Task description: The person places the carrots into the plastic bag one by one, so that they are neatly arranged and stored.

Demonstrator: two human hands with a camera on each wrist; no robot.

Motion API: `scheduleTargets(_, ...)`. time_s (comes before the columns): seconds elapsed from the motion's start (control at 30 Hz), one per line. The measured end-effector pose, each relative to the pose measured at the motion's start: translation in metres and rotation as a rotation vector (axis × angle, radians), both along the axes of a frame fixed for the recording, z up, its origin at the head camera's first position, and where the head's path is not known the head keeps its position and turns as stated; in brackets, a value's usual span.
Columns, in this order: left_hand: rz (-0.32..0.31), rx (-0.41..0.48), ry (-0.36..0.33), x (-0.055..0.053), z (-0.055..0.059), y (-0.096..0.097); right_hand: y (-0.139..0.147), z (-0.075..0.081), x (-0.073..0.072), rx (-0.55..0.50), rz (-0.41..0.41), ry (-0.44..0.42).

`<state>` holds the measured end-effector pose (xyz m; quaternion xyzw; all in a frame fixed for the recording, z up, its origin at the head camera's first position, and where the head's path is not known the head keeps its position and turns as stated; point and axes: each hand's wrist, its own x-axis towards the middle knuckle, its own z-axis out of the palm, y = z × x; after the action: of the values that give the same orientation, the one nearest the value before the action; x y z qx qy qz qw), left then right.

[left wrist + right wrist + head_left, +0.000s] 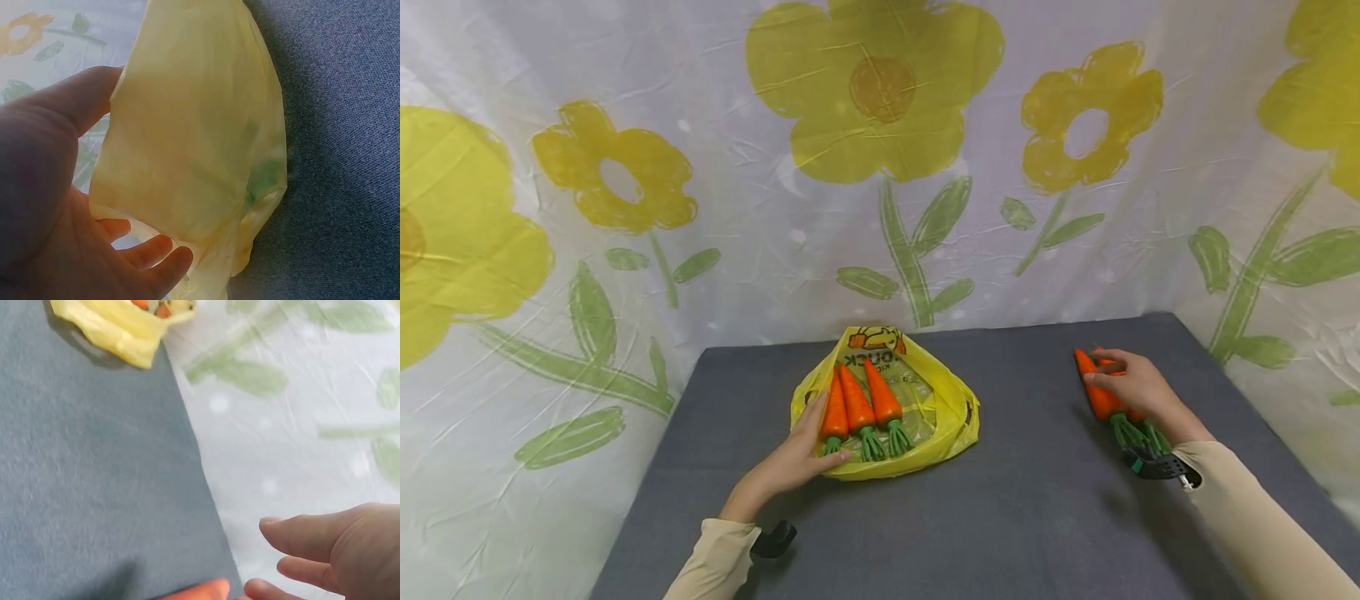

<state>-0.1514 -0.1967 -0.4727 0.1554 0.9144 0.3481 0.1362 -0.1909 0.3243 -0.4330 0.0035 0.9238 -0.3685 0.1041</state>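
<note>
a crumpled yellow plastic bag sits open on the dark grey cloth-covered worktop, with three orange tapered carrots with green stems side by side in it. the left hand is wide, thumb and fingers spread, touching the bag's left side. well apart, the right hand is loosely bent, parted, over at least two more orange, green-stemmed carrots on the worktop; whether it touches them i cannot tell.

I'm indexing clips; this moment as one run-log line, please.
left hand: touching yellow plastic bag | bag: three orange green-topped carrots inside | right hand: at more carrots outside, contact unclear
</note>
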Motion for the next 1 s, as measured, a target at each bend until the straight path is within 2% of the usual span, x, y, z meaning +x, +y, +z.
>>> scheduleTargets(0.33, 0.005, 0.008, 0.002, 0.0, -0.001, 0.0, 0.019, -0.013, 0.0, -0.001, -0.037, -0.028)
scheduleTargets(1.0, 0.016, 0.004, -0.008, 0.001, -0.001, -0.002, 0.015, -0.016, 0.0, 0.002, -0.036, -0.05)
